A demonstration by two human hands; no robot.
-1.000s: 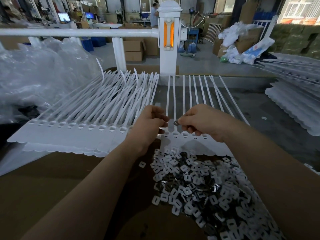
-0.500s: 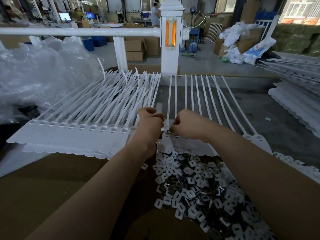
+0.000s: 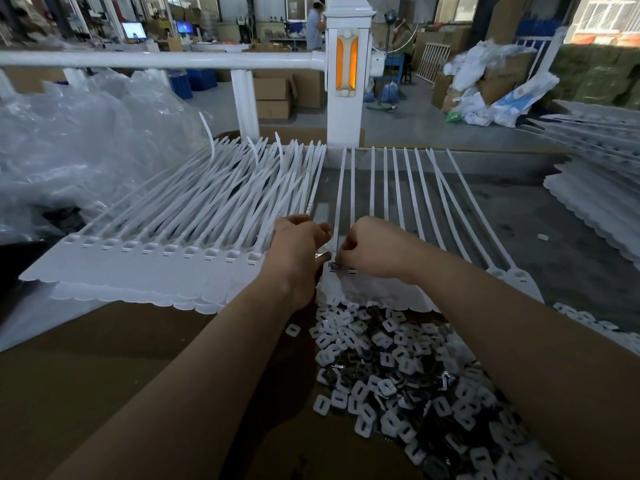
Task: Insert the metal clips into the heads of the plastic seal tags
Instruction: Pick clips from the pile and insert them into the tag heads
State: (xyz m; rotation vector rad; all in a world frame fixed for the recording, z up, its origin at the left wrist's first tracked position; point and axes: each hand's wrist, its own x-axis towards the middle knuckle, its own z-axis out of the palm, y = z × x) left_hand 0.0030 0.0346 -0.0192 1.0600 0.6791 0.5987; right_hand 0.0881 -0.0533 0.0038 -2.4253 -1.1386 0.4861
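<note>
A strip of white plastic seal tags (image 3: pixel 388 289) lies in front of me, its straps running away toward a white post. My right hand (image 3: pixel 372 252) pinches a small metal clip (image 3: pixel 334 266) against the head of the strip's leftmost tag. Just left of it, my left hand (image 3: pixel 299 252) is curled at the strip's edge, with a glint of metal clips under its fingers. A loose pile of metal clips (image 3: pixel 398 372) and small white pieces lies on the brown cardboard (image 3: pixel 104 368) below my right forearm.
A thick stack of tag strips (image 3: pixel 156 265) lies to the left, beside crumpled clear plastic bags (image 3: pixel 69 157). More tag stacks (image 3: pixel 595 195) sit at the right. A white railing post (image 3: pixel 348 81) stands behind the table. A person stands far back.
Both hands came down and closer to me, onto the tag heads. The clip went from between the two hands to the leftmost tag's head.
</note>
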